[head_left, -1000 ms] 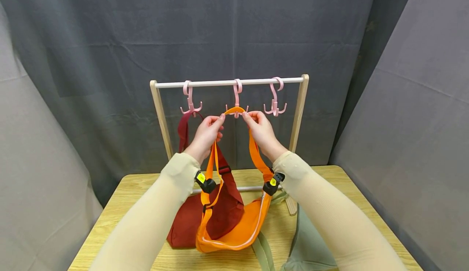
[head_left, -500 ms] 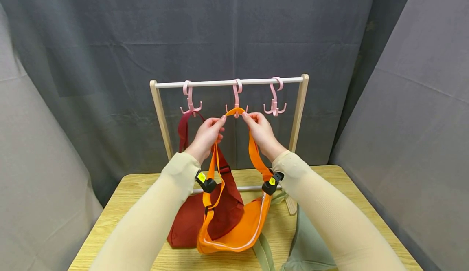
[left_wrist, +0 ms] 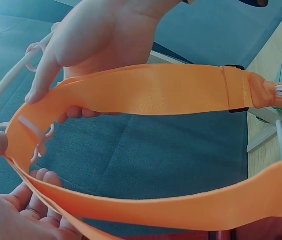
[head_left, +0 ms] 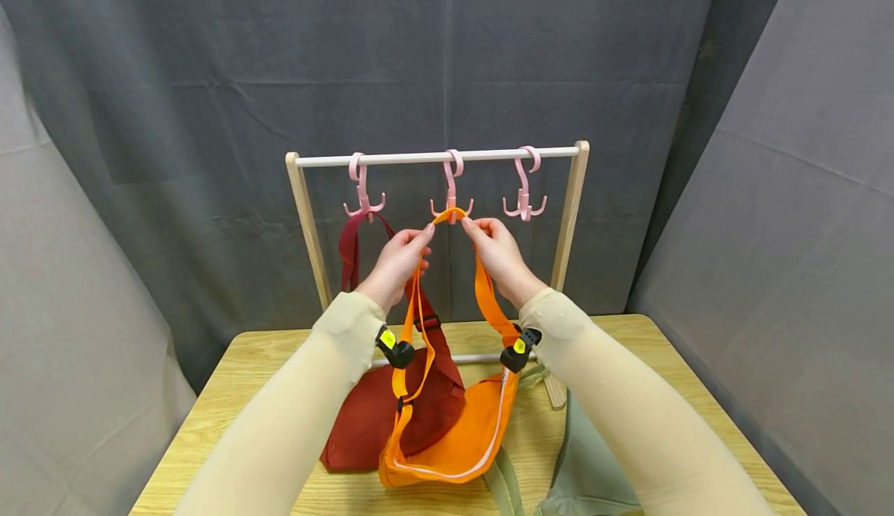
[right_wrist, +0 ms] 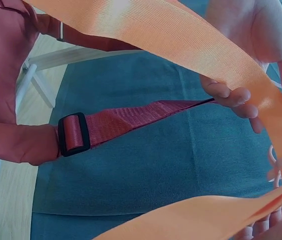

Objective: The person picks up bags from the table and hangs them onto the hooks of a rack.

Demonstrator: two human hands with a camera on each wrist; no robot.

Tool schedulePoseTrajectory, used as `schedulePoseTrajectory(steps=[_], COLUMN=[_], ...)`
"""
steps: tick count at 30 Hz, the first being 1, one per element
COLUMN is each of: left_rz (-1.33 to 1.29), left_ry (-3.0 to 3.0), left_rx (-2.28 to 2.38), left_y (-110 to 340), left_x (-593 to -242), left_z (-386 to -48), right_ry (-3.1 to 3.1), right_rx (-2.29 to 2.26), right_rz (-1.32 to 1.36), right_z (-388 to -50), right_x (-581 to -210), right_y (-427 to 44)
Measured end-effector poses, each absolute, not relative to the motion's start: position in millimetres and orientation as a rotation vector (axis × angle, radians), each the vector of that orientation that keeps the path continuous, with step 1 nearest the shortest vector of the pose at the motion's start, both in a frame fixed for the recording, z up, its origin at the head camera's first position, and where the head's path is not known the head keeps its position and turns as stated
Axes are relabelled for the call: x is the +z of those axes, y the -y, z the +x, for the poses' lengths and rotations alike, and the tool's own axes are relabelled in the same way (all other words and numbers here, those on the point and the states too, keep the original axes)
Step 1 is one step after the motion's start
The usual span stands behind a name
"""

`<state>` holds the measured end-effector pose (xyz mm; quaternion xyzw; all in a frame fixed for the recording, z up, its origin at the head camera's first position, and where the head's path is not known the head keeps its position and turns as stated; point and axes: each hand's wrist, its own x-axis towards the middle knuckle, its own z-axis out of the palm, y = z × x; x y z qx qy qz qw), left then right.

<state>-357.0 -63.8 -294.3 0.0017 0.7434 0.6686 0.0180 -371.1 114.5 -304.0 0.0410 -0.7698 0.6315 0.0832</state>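
An orange shoulder bag (head_left: pixel 482 415) hangs by its strap (head_left: pixel 450 212) at the middle pink hook (head_left: pixel 450 182). My left hand (head_left: pixel 400 258) pinches the strap left of the hook between thumb and fingers. On the other side my right hand (head_left: pixel 497 252) pinches it likewise. In the left wrist view one pale hook prong (left_wrist: pixel 30 127) crosses the face of the strap; whether the strap is seated on the hook I cannot tell. The bag's lower body hangs in front of a dark red bag (head_left: pixel 377 415), whose strap (head_left: pixel 349 248) loops over the left pink hook (head_left: pixel 363 190).
A rack with a white bar (head_left: pixel 405 159) and wooden legs stands on the wooden table (head_left: pixel 223 392). The right pink hook (head_left: pixel 524 186) carries nothing. A grey-green bag (head_left: pixel 590 454) lies at the front right, partly under my right forearm. Grey cloth (head_left: pixel 209 112) surrounds the table.
My left hand has shifted slightly right and down, and my right hand slightly down. The top of the orange strap has lowered a little; the bag's left side has swung to the right.
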Motion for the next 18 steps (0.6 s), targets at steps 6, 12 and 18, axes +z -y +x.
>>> schedulePoseTrajectory(steps=[6,12,18], left_rz=[0.005,0.017,0.048], left_ry=[-2.322,-2.284,-2.281], left_rx=[2.064,2.107,2.091], left_y=[62.6,62.2,62.3], left_x=[-296.3,-297.2,-298.6], left_z=[-356.2,-355.2,-353.6], right_ry=[2.313,2.338,2.377], right_rx=[1.883,1.888,1.846], right_rz=[0.124,0.137,0.154], right_z=[-369.6,-367.0,-365.5], right_x=[-305.2,-305.6,-307.9], right_y=[-114.0,-114.2,-115.6])
